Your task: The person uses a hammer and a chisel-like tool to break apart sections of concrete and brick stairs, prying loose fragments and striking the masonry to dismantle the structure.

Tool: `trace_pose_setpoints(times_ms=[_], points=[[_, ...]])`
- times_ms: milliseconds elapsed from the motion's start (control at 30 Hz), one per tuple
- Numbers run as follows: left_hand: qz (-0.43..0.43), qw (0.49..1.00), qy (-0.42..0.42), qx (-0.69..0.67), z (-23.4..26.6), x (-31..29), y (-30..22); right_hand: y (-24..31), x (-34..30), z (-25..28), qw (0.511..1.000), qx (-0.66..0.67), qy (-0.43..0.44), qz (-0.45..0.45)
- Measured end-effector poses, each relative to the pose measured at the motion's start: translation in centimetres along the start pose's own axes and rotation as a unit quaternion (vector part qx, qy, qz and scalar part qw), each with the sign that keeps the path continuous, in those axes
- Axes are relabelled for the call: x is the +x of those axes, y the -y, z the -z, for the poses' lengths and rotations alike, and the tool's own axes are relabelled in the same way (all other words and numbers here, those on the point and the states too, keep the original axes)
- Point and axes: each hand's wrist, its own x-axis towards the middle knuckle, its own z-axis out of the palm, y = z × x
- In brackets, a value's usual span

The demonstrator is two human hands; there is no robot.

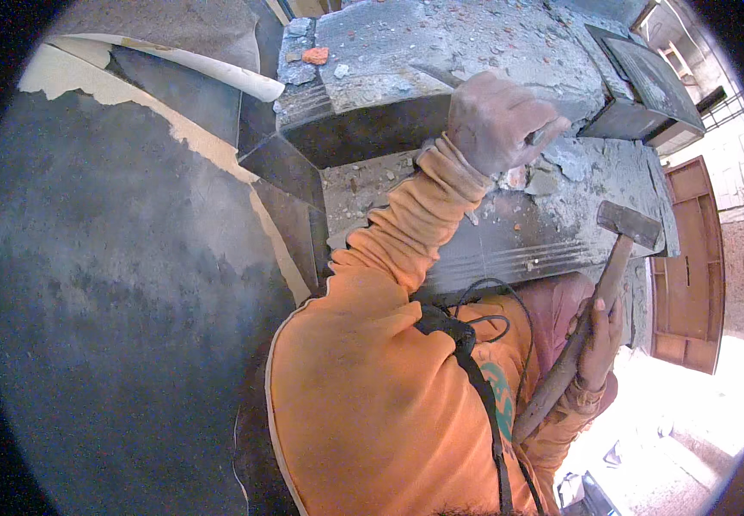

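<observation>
Held at a slant on the person's right, the hammer (606, 279) has a blocky, dark grey metal head (630, 225) with flattened sides, scuffed and dulled by dust. Its handle (552, 387) is a thick, round length of worn brown-grey wood, which runs from the head down and leftward to the person's lap. The right hand (598, 344) is wrapped around this handle partway along, so that the head stands up beyond the fingers, in view against the right part of a dusty lower step (492, 236). As for the left hand (505, 125), it is coated in pale dust and closed in a fist in front of the upper step (372, 129); whether anything is gripped inside it, I cannot tell. Broken grey chunks (544, 179) lie on the lower step just beside that fist, and an orange fragment (314, 56) rests farther up.
</observation>
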Motion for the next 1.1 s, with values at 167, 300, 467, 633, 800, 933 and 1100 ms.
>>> trace_pose_setpoints(times_ms=[167, 300, 467, 633, 800, 933, 1100], points=[[-0.003, 0.999, 0.027, 0.028, -0.3, -4.6, -0.5, -2.0, -1.3, -0.2, 0.998, 0.036, 0.050, 0.021], [-0.017, 0.996, 0.054, 0.075, -0.1, -5.7, -0.4, -2.7, -1.2, 0.5, 0.995, 0.028, 0.051, 0.082], [-0.015, 0.995, 0.038, 0.090, 0.3, -5.8, -1.3, -2.2, -1.9, 1.7, 0.983, 0.070, -0.012, 0.166], [-0.039, 0.984, 0.024, 0.170, -0.1, -5.6, -0.7, 1.0, -1.8, 2.8, 0.949, 0.074, -0.099, 0.289], [-0.040, 0.994, 0.092, 0.037, -2.0, -6.6, -4.5, 0.8, -1.0, 4.0, 0.959, 0.106, -0.141, 0.222], [0.033, 0.985, 0.045, -0.165, -3.9, -4.5, -11.6, -1.2, 0.8, 2.6, 0.962, 0.024, -0.170, 0.214], [0.132, 0.907, 0.042, -0.397, -3.2, -2.8, -17.3, -0.2, 2.8, -0.4, 0.966, 0.058, -0.089, 0.235]])
